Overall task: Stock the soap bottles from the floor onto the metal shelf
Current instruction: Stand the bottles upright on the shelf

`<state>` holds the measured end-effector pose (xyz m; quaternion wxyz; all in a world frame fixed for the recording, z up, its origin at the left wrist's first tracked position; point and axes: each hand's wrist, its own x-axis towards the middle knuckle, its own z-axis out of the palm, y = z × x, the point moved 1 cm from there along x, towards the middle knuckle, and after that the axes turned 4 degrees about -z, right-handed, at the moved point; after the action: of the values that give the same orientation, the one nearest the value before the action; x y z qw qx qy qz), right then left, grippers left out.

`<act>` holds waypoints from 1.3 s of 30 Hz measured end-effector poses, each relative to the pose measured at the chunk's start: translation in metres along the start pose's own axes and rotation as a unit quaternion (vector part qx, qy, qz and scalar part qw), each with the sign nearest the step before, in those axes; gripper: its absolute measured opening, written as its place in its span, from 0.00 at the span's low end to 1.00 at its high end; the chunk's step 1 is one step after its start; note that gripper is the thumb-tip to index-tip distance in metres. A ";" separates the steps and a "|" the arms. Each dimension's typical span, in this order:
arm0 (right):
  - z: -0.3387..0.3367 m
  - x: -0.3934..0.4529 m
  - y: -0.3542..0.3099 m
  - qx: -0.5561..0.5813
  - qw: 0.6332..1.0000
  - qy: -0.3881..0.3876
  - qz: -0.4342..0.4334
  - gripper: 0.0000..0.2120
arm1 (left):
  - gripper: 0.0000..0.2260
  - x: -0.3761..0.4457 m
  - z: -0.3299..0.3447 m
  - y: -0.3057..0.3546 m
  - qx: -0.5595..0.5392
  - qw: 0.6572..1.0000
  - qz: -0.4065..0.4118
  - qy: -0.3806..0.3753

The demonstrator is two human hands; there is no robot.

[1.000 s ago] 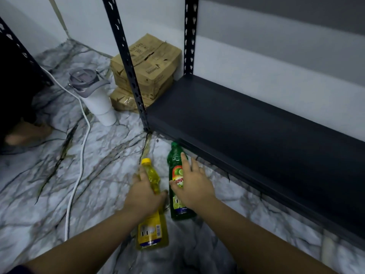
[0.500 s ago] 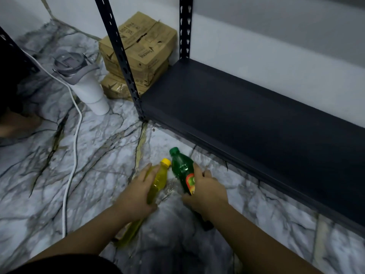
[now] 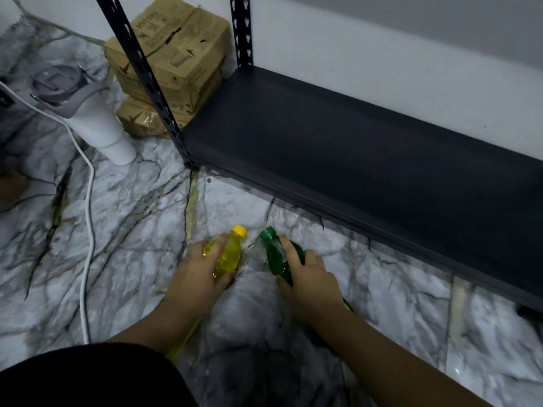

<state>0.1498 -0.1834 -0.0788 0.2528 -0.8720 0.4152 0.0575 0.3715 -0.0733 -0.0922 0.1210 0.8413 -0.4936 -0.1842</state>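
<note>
Your left hand [image 3: 195, 277] grips the yellow soap bottle [image 3: 226, 255] and your right hand [image 3: 311, 282] grips the green soap bottle [image 3: 276, 254], both low over the marble floor [image 3: 123, 230]. Nothing stands yet on the metal shelf [image 3: 352, 160] just beyond, so the stocking looks barely begun.

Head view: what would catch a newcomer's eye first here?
Two bright bottles low in the middle: the left hand grips a yellow bottle, the right hand a green bottle, over the marble floor. To the right runs the dark metal shelf, bare where seen.
</note>
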 end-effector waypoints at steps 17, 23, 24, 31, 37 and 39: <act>-0.234 -0.058 -0.063 0.158 0.920 0.314 -0.174 0.40 | 0.38 0.019 -0.225 0.128 -0.228 0.894 0.245 0.299; -0.334 -0.105 -0.088 0.155 0.876 0.390 -0.238 0.39 | 0.38 0.005 -0.330 0.197 -0.173 0.861 0.337 0.339; -0.351 -0.115 -0.093 0.157 0.866 0.405 -0.247 0.39 | 0.38 -0.002 -0.345 0.211 -0.169 0.853 0.351 0.347; -0.464 -0.193 -0.124 0.157 0.789 0.509 -0.305 0.40 | 0.39 -0.064 -0.435 0.305 -0.221 0.767 0.425 0.426; -0.547 -0.266 -0.138 0.138 0.730 0.588 -0.320 0.41 | 0.36 -0.111 -0.506 0.386 -0.256 0.717 0.477 0.439; -0.575 -0.283 -0.137 0.125 0.716 0.611 -0.315 0.41 | 0.37 -0.120 -0.526 0.412 -0.260 0.708 0.484 0.444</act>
<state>0.0066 -0.1951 0.5608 0.0543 -0.7586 0.1837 -0.6228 0.2198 -0.1559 0.5643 0.6131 0.4067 -0.6548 0.1733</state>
